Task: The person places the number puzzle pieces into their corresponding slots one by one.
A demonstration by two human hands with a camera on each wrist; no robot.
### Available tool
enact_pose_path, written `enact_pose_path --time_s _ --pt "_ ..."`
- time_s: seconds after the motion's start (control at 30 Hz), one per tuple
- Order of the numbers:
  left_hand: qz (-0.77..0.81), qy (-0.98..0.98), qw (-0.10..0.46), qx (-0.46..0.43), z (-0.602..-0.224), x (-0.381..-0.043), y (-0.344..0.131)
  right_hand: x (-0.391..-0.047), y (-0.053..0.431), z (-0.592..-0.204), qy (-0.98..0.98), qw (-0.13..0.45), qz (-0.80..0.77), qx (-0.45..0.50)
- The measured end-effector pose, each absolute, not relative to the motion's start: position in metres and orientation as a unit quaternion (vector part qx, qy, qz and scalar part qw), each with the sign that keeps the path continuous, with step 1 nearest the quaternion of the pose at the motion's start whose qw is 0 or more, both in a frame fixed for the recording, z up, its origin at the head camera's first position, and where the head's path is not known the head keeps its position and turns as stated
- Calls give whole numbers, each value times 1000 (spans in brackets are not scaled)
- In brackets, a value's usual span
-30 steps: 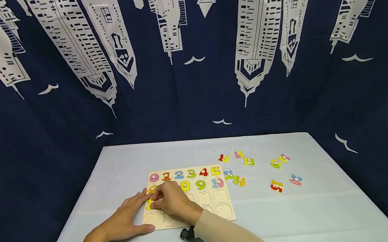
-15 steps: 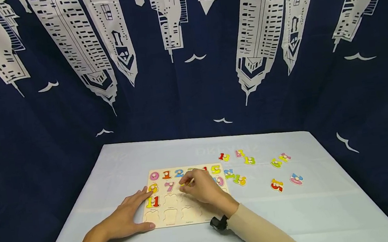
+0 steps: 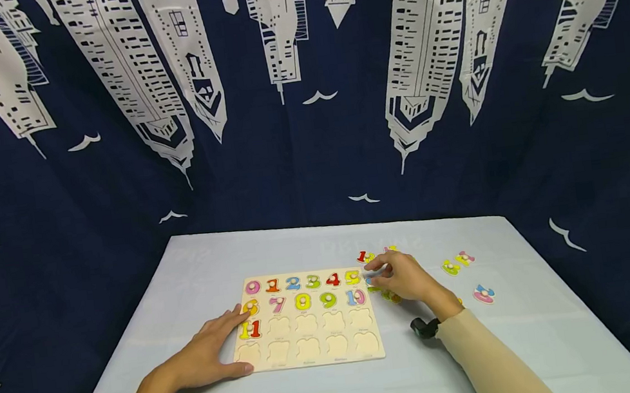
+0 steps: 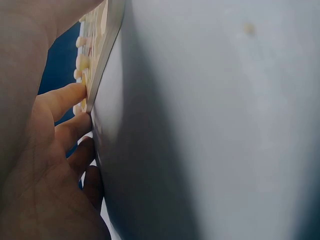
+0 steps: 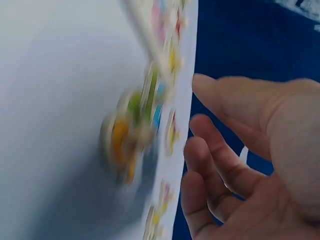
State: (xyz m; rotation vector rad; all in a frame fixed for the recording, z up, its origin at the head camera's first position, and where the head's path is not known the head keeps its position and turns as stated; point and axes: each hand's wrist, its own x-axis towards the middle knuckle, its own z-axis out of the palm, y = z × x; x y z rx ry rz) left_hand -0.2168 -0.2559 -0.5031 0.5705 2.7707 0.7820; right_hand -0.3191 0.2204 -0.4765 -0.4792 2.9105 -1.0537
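Note:
A wooden number puzzle board (image 3: 320,335) lies on the white table. Number pieces 0 to 10 fill its top two rows, and a yellow-and-red 11 piece (image 3: 250,330) sits first in the third row. My left hand (image 3: 196,359) rests with spread fingers on the board's left side; in the left wrist view its index finger (image 4: 70,95) touches the edge. Just past the board's right edge, my right hand (image 3: 408,276) hovers over loose pieces, partly hiding them. In the right wrist view its thumb and fingers stand apart, holding nothing, beside a blurred green-and-orange number piece (image 5: 122,137).
More loose number pieces lie to the right: a red-and-yellow one (image 3: 364,256) at the back, a yellow-green one (image 3: 450,266), a pink-and-yellow one (image 3: 465,258) and a pink-and-blue one (image 3: 484,294). A dark blue patterned cloth (image 3: 287,161) hangs behind the table (image 3: 211,254).
My right hand has moved from the 11 piece rightward across the board to the loose pieces, uncovering the 11 and the middle rows. My left hand has stayed in place.

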Motion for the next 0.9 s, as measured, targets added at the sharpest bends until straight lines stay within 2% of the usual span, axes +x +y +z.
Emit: enact_pose_path --time_s 0.13,0.43,0.9 --pt "261 941 106 189 -505 -216 -259 -324 234 -484 932 32 -328 -153" --pt "271 938 109 187 -507 -214 -259 -332 235 -500 920 35 -352 -171" --pt "268 938 101 197 -502 -216 -256 -332 240 -500 926 -17 -342 -159"
